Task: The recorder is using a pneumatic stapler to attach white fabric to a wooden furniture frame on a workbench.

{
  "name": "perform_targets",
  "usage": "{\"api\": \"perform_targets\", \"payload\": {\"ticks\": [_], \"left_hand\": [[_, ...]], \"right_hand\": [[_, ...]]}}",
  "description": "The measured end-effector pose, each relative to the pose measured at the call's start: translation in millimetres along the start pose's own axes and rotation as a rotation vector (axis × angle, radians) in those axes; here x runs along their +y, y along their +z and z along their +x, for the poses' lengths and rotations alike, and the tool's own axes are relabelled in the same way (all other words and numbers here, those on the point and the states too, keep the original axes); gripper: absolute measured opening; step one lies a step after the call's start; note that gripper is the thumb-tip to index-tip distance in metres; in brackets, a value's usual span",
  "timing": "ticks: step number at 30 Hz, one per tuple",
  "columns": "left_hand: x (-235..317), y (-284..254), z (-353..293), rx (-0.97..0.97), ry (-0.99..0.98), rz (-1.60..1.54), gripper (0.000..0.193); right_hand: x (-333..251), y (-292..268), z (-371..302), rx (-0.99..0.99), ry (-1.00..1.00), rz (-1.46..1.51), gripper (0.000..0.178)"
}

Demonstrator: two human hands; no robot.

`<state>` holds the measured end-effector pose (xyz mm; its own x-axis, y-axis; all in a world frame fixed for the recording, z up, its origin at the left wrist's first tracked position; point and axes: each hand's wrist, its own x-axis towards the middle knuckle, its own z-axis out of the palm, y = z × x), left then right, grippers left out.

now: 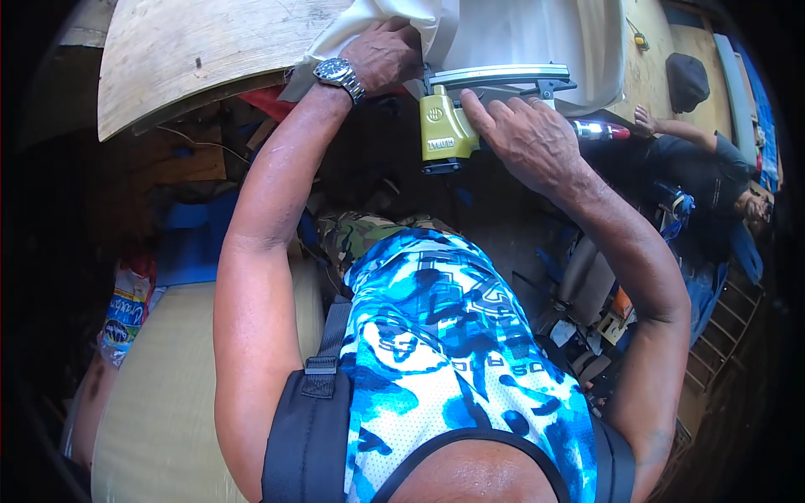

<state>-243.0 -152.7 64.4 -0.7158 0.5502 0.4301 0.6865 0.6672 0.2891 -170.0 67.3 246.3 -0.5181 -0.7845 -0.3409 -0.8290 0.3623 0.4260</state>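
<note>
My right hand [524, 138] grips a yellow-green pneumatic staple gun [449, 126] with a long silver magazine [499, 75], its nose pressed toward white fabric [537, 38]. My left hand [384, 54], with a metal wristwatch [340, 75] on its wrist, holds the white fabric down at the edge of a curved plywood panel [193, 50]. The gun sits just right of my left hand, close under the fabric's lower edge.
Another person in a dark shirt [704, 172] sits at the right beside a plywood board [650, 67]. A woven tan cushion [168, 402] lies at lower left with a printed bag [126, 314] next to it. Tools and scraps litter the floor at right [604, 327].
</note>
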Motion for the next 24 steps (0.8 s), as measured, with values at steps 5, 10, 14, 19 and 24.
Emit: {"api": "perform_targets", "payload": {"ticks": [5,10,14,19,24], "left_hand": [[-9,-5,-2,-0.062,-0.069,-0.174,0.019],[-1,-43,-70,0.190,-0.195,-0.103,0.029],[7,-80,-126,0.467,-0.485,-0.051,0.034],[25,-195,-27,0.794,-0.218,0.188,0.055],[67,-193,15,0.082,-0.015,0.579,0.072]], "right_hand": [[-17,-12,8,-0.073,0.102,0.034,0.027],[-28,-29,-56,-0.203,0.179,0.287,0.042],[-75,33,-123,-0.320,0.409,0.619,0.047],[-142,144,-183,-0.687,0.944,1.128,0.054],[-205,171,-211,-0.633,1.188,1.412,0.059]]}}
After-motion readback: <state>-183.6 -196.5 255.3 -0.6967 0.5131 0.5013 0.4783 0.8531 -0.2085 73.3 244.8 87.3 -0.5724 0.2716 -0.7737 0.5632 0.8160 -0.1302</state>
